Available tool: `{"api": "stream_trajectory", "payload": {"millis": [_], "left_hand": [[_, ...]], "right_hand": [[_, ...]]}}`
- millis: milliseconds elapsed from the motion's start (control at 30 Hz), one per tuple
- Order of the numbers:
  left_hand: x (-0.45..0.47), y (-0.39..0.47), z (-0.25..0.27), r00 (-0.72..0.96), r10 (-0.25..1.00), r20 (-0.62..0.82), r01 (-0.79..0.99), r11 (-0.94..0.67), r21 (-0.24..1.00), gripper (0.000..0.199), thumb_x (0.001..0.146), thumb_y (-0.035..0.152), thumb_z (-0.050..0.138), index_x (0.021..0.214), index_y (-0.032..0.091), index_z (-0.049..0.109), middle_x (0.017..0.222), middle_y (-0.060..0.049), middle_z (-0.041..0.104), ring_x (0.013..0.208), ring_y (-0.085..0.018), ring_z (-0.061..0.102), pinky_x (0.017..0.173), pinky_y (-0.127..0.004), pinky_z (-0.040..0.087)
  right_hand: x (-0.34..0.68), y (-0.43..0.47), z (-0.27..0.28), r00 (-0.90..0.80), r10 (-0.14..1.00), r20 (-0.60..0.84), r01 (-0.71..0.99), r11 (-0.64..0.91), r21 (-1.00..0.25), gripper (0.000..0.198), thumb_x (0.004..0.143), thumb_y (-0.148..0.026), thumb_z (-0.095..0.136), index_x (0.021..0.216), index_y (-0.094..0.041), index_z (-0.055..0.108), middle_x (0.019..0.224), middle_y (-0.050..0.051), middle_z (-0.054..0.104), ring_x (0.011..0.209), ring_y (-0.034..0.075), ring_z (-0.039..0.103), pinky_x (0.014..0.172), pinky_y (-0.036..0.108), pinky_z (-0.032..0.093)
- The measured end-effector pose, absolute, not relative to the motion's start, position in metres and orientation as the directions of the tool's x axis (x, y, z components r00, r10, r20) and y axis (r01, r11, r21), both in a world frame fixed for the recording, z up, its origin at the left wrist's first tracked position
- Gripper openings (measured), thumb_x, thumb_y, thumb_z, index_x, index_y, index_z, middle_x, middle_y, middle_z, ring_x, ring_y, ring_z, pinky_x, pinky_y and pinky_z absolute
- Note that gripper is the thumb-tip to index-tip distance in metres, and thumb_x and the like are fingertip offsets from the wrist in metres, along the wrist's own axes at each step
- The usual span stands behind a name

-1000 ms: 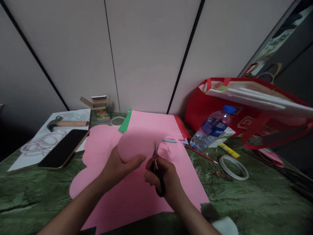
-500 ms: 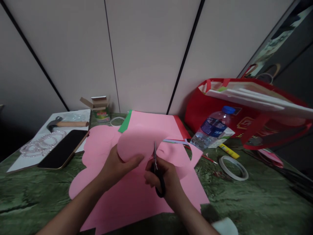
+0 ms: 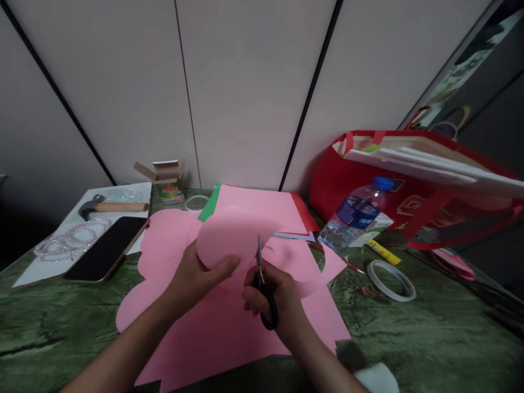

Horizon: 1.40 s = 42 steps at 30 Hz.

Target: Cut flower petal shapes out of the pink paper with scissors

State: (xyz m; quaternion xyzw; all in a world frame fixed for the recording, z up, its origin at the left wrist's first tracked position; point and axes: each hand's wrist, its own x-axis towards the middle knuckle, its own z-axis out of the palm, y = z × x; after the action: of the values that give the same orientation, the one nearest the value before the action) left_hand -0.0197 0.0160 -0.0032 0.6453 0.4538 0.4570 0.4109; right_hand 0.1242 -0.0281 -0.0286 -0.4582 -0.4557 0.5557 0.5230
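Observation:
A curved piece of pink paper (image 3: 227, 234) is pinched at its lower edge between the thumb and fingers of my left hand (image 3: 202, 278). My right hand (image 3: 272, 297) is closed round black-handled scissors (image 3: 266, 300), whose blades point up and away against the right part of that paper. A curved pink strip (image 3: 333, 265) hangs off to the right of the scissors. Under both hands lie larger pink sheets (image 3: 229, 338), and scalloped pink cut-outs (image 3: 164, 234) rest to the left.
Left are a phone (image 3: 106, 248), clear beads (image 3: 73, 240), a hammer (image 3: 118, 207) and an open small box (image 3: 167, 183). Right are a water bottle (image 3: 356, 213), a tape roll (image 3: 391, 281), a yellow tube (image 3: 383, 252) and a red bag (image 3: 331, 169). A wall panel (image 3: 245, 98) stands behind.
The pink strip at the right has swung outward and slightly down, away from the held paper. Both hands and the scissors have hardly moved.

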Motion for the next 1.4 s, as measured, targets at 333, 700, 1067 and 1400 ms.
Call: {"api": "stream_trajectory", "payload": {"millis": [333,700,1067,1400], "left_hand": [[-0.015,0.013,-0.006,0.113,0.978,0.177,0.116,-0.190,0.975,0.017,0.073,0.031,0.060,0.068,0.015,0.058,0.054,0.003,0.058,0.052,-0.012,0.055,0.047,-0.021,0.047],[-0.009,0.003,0.005,0.167,0.983,0.070,0.233,-0.108,0.966,0.027,0.070,0.026,0.060,0.047,0.018,0.049,0.044,0.004,0.050,0.044,-0.009,0.047,0.044,-0.021,0.041],[-0.003,-0.003,0.008,0.208,0.978,0.016,0.211,-0.061,0.975,0.016,0.066,0.026,0.062,0.077,0.015,0.064,0.045,0.003,0.053,0.044,-0.011,0.051,0.037,-0.019,0.039],[-0.005,-0.002,0.007,0.247,0.969,0.002,0.234,-0.062,0.970,0.013,0.068,0.028,0.063,0.072,0.016,0.061,0.045,0.004,0.052,0.042,-0.011,0.049,0.039,-0.020,0.040]], "right_hand": [[0.124,-0.030,-0.025,-0.082,0.993,-0.080,-0.148,-0.091,-0.985,0.013,0.059,-0.021,0.063,0.060,-0.017,0.051,0.042,-0.007,0.048,0.037,0.007,0.044,0.038,0.019,0.034],[0.124,-0.030,-0.033,-0.121,0.992,-0.038,-0.150,-0.056,-0.987,0.018,0.061,-0.026,0.068,0.064,-0.017,0.053,0.046,-0.006,0.048,0.040,0.009,0.044,0.039,0.021,0.034],[0.129,-0.029,-0.029,-0.109,0.992,0.064,-0.169,0.045,-0.985,0.027,0.060,-0.029,0.073,0.070,-0.018,0.050,0.059,-0.005,0.045,0.054,0.010,0.038,0.049,0.022,0.031],[0.129,-0.029,-0.032,-0.124,0.989,0.087,-0.183,0.064,-0.981,0.027,0.062,-0.031,0.072,0.073,-0.018,0.051,0.060,-0.005,0.043,0.055,0.010,0.036,0.049,0.022,0.029]]}}
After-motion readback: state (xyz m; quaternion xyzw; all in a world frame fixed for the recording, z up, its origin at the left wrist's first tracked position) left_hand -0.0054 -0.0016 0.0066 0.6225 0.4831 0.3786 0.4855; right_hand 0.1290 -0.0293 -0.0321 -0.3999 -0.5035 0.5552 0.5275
